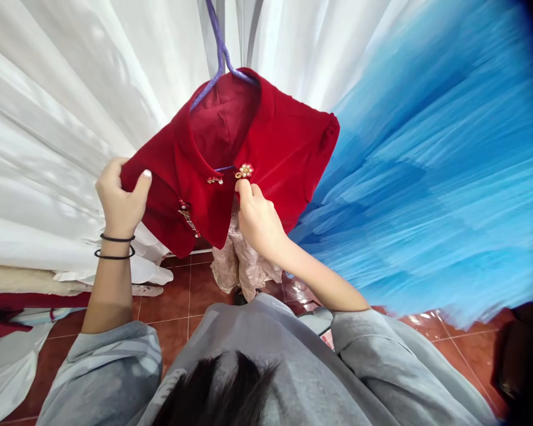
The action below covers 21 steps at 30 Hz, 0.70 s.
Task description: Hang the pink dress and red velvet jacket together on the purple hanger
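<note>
A red velvet short jacket [284, 142] with a stand collar hangs tilted on a purple hanger [217, 47]. My left hand [123, 198] grips its shoulder on the left, the thumb lying over the front. At the front opening, just below a pearl flower fastener [245, 171], my right hand [260, 222] pinches the jacket's edge. Its fingertips are partly hidden by the hand. A small beaded trim [215, 180] sits at the opposite collar edge, and a beaded ornament [189, 220] hangs on the left front panel.
White draped fabric [62, 118] fills the back and left. Layered blue tulle [426, 177] spreads along the right. Pale patterned trousers [231, 266] show below the jacket, above a red tiled floor [173, 296]. More garments [13, 367] lie at the lower left.
</note>
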Available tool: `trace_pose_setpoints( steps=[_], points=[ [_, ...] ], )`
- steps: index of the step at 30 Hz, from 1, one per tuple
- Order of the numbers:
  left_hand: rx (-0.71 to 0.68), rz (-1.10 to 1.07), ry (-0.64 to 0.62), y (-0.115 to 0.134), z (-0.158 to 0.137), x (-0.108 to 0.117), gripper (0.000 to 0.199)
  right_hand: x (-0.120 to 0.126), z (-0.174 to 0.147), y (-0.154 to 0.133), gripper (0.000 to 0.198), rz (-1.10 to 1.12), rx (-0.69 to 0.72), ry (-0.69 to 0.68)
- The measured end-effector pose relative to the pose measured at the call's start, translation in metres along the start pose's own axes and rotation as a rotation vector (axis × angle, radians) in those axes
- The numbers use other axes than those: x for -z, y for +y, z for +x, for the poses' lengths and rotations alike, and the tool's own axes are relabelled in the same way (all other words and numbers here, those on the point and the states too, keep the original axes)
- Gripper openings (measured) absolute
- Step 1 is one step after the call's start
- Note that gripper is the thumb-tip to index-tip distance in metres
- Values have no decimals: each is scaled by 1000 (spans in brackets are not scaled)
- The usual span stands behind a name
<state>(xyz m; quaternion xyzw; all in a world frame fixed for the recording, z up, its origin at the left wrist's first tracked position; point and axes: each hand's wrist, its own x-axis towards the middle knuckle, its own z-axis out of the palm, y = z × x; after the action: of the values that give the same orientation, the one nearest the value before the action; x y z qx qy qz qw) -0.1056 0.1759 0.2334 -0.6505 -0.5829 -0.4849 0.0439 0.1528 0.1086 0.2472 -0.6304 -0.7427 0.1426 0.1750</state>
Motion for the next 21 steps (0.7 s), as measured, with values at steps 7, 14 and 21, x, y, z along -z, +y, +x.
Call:
trace_pose_setpoints(
  steps=[7,14,21],
  points=[
    [-117,91,173,3,-4,-17,51,-37,6,16,75,348,354,-60],
    [-262,142,91,79,-22,-44,32,-78,-5,125,34,904,22,432],
    [-158,118,-181,143,-27,-101,57,-146,-3,223,52,1577,-598,144]
  ],
)
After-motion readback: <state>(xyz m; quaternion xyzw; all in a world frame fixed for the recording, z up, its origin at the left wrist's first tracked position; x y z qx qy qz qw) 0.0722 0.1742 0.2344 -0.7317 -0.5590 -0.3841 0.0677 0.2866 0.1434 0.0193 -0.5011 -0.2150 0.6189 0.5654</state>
